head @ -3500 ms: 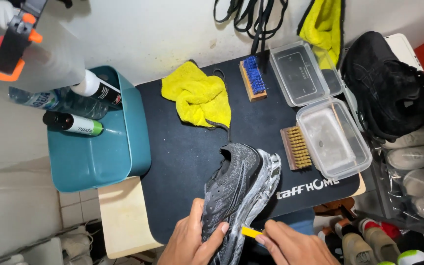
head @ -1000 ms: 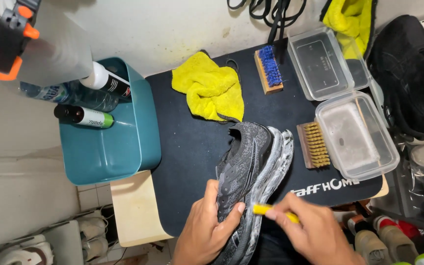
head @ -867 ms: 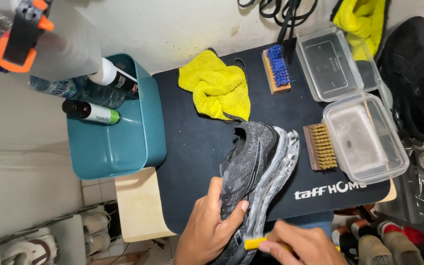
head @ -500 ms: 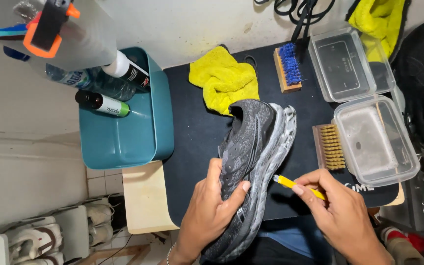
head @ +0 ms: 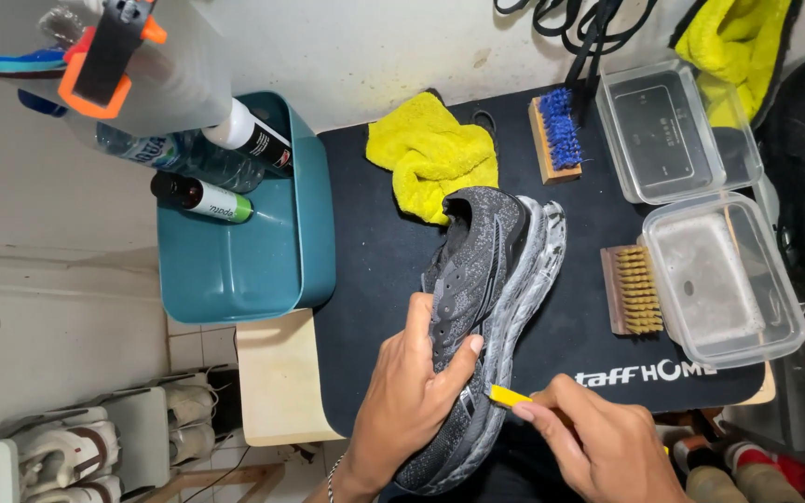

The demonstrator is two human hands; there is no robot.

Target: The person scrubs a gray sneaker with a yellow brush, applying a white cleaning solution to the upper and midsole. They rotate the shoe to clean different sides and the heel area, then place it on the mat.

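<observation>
A dark grey sneaker (head: 483,270) with a soapy white sole lies on its side on the black mat (head: 379,279). My left hand (head: 412,391) grips its upper near the toe end. My right hand (head: 598,447) holds a small yellow brush (head: 509,397), whose tip touches the sole's edge beside my left thumb.
A yellow cloth (head: 430,154) lies behind the shoe. A blue-bristled brush (head: 553,135), a tan-bristled brush (head: 633,290) and two clear plastic boxes (head: 719,279) stand to the right. A teal bin (head: 244,251) with bottles is at the left. Shoes sit on the floor below.
The small yellow brush has travelled back and forth along the sole, and now sits lower, close to my left thumb. My left hand stays on the shoe. The view has shifted.
</observation>
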